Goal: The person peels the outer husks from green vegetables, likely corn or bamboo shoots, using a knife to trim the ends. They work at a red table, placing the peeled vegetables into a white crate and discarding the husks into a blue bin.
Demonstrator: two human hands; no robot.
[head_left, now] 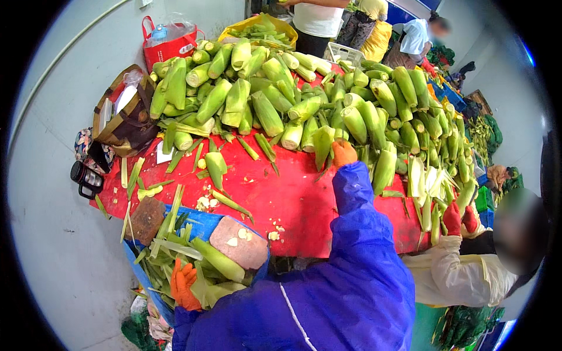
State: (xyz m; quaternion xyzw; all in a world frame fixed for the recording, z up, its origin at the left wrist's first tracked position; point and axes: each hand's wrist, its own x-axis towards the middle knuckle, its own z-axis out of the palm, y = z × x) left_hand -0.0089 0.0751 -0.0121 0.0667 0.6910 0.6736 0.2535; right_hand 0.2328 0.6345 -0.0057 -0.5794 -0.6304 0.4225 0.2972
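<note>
My right hand (343,153), in an orange glove, reaches to the near edge of a large heap of corn in green husks (269,114). Its fingers curl in beside a husked ear of corn (323,143) and appear closed on its edge; the fingertips are partly hidden. Lower left, my left hand (185,285), gloved in orange too, is open with its fingers apart, over a blue bin (202,221) full of stripped green husks. A long green husk piece (218,258) lies in the bin, right of this hand.
Two brick-like blocks (239,243) (147,219) sit at the bin's top. Husk scraps litter the red table (293,193). A brown bag (132,117), red bag (170,50) and black flask (86,178) stand left. At right, a co-worker's red-gloved hands (452,219) handle corn; others stand behind.
</note>
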